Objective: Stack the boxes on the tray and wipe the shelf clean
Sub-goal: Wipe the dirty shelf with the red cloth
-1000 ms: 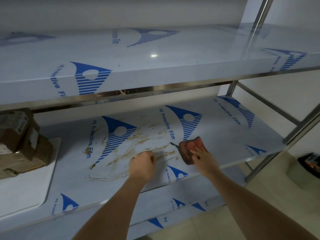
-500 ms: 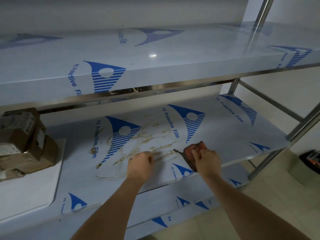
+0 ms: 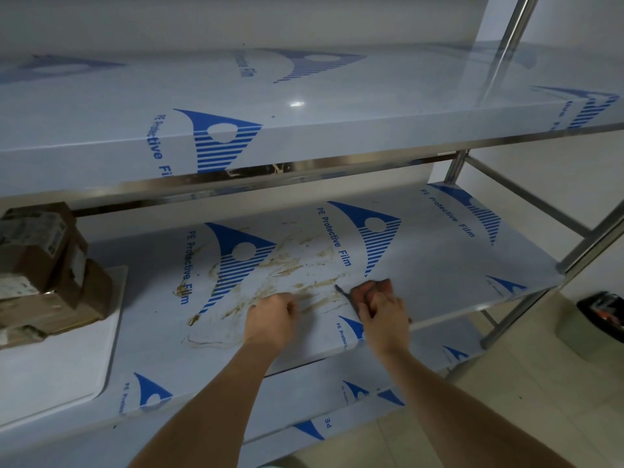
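The middle shelf (image 3: 439,265) is covered in white film with blue logos and carries brown smears (image 3: 290,275) across its middle. My right hand (image 3: 381,312) grips a bunched red cloth (image 3: 368,288) at the right end of the smears. My left hand (image 3: 270,319) rests on the shelf as a fist beside it, holding nothing. At the far left, brown cardboard boxes (image 3: 44,265) sit stacked on a white tray (image 3: 67,366).
The upper shelf (image 3: 304,113) overhangs close above the working space. Steel posts and crossbars (image 3: 574,244) stand at the right end. A lower shelf (image 3: 337,400) shows below. A dark object (image 3: 604,312) lies on the floor at right.
My right hand has gathered the flat red cloth into a bunch and pulled it slightly toward the shelf's front edge. My left hand stays put.
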